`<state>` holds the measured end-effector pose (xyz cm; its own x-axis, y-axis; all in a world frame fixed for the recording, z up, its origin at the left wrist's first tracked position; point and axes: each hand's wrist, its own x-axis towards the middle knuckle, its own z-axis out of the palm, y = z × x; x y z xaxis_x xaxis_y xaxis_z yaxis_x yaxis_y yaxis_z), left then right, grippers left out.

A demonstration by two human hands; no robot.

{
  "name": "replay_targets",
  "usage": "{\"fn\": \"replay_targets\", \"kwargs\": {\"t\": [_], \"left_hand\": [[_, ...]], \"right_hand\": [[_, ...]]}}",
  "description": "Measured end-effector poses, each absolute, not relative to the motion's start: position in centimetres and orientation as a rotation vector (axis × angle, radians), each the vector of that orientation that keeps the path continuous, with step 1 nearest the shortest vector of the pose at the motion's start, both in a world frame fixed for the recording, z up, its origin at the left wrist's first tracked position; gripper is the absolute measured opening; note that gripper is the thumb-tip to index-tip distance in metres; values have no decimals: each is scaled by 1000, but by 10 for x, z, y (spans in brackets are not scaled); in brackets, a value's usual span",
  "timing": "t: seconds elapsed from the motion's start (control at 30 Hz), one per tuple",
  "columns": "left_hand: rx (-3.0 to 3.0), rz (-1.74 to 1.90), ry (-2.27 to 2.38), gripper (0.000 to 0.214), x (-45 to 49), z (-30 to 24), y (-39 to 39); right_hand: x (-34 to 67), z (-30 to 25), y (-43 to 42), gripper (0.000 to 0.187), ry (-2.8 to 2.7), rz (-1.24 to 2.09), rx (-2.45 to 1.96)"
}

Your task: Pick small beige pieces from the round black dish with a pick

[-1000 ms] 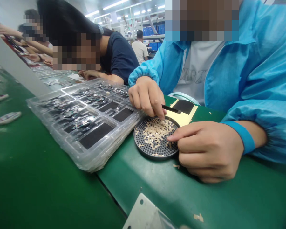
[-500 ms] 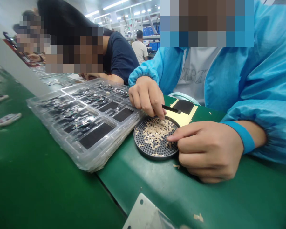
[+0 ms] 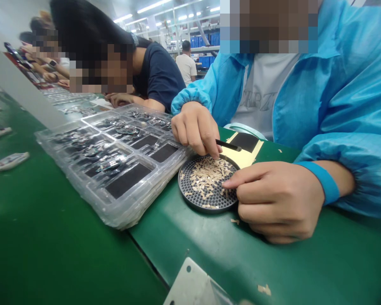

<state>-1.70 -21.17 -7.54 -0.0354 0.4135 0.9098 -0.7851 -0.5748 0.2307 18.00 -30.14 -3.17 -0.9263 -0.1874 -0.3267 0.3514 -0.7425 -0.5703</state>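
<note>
Neither my left hand nor my right hand shows in the head view. Both hands in the middle belong to a co-worker in a blue jacket who faces me. That person's one hand pinches a slim black tool above a round dark dish; the tool's working tip is hidden. The co-worker's other hand is curled at the dish's near right side, its index finger reaching over the rim. Many small tan pieces lie on the dish's perforated surface.
A clear compartment box of small electronic parts stands left of the dish. A yellow sheet with a black pad lies behind. A metal bracket sits at the bottom edge. Tan scraps lie on the green table. Another person leans at back left.
</note>
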Motion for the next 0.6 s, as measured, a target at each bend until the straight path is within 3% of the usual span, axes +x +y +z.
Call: {"fn": "replay_targets", "kwargs": {"t": [0.1,0.2,0.37,0.6], "left_hand": [[1710,1795,-664,24,-19,-73,-195],[1731,1879,-676,16,-16,-73,-189],[1594,1983,-513,30,-11,-70,-203],[1715,1855,-746,40,-14,-69,-189]], "right_hand": [[180,-31,-301,85,974,-2641,408],[180,-32,-302,79,953,-2663,340],[178,-32,-302,69,942,-2699,208],[175,-36,-301,67,944,-2715,82]]}}
